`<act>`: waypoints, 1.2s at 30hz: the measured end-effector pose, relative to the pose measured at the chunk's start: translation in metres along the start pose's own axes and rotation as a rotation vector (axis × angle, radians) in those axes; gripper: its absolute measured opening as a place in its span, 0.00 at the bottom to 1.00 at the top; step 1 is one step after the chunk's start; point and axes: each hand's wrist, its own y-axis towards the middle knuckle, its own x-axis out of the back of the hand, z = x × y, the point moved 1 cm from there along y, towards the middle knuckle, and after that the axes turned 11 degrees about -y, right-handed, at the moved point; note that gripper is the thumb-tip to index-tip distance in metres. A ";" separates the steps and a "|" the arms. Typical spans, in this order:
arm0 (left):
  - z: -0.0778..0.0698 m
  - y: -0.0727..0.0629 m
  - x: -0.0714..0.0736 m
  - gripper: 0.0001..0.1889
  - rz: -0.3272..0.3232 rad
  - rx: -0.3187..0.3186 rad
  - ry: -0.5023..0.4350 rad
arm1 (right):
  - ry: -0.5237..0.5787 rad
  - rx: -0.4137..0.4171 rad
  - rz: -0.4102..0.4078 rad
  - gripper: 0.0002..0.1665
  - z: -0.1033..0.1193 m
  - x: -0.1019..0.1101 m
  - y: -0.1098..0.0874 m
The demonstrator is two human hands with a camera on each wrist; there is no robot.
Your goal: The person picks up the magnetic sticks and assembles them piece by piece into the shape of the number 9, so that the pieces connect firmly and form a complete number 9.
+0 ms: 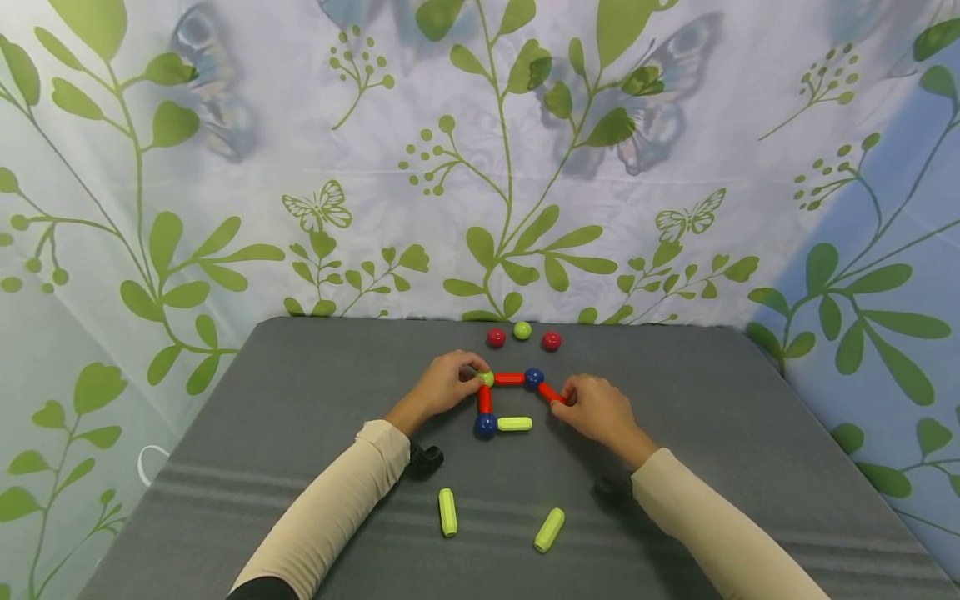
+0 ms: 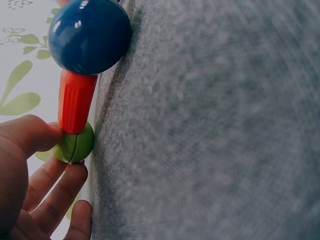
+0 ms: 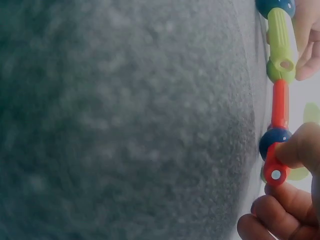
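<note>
At the bottom of the head view, your beige left sleeve (image 1: 330,508) and beige right sleeve (image 1: 712,517) are cut off. Between them lie a loose yellow-green faceted rod (image 1: 447,512) and a second yellow-green rod (image 1: 549,530). Your left cuff partly hides a black curved object (image 1: 427,460); you can't make out the dark shape (image 1: 611,490) by your right cuff.

Mid-frame, a glossy blue ball (image 1: 486,426) joins a short yellow-green rod (image 1: 514,423) and an upright-running red rod (image 1: 485,399). At its top, your left hand (image 1: 444,385) pinches a green ball (image 1: 487,378), its fingers covering part. A second red rod (image 1: 510,378) leads right to another blue ball (image 1: 534,378). Your right hand (image 1: 596,406) pinches a third red rod (image 1: 551,392), hiding its near end.

Beyond, two red balls (image 1: 496,337) flank a lime ball (image 1: 522,331) on the grey tabletop (image 1: 675,367), before a leaf-printed curtain (image 1: 262,50).
</note>
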 end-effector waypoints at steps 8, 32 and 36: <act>0.002 0.001 -0.001 0.08 -0.005 0.011 0.005 | 0.031 -0.047 0.043 0.13 0.011 -0.005 -0.001; 0.002 0.000 -0.001 0.08 -0.009 0.046 0.004 | 0.054 -0.061 0.059 0.19 0.027 -0.011 -0.006; 0.001 0.000 0.000 0.09 -0.002 0.029 0.006 | 0.075 -0.035 0.068 0.18 0.019 -0.005 -0.001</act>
